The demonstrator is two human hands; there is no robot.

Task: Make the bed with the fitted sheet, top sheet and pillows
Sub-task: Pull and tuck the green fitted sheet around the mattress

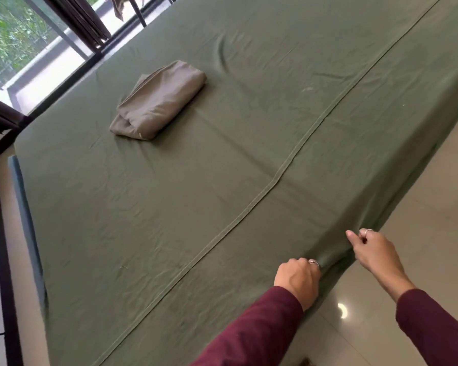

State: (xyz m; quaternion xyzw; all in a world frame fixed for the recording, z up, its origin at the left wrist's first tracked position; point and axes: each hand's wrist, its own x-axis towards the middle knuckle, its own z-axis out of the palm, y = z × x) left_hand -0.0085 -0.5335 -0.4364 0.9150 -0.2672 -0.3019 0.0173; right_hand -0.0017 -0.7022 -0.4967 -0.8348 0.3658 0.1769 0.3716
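Here the green sheet (185, 196) lies spread across the bed, a raised seam (283, 173) running along it. At its near edge the left hand (298, 280) bunches the cloth in curled fingers, and the right hand (373, 250) pinches the hanging edge just beside it. A folded taupe sheet (156, 101) rests farther up the bed.
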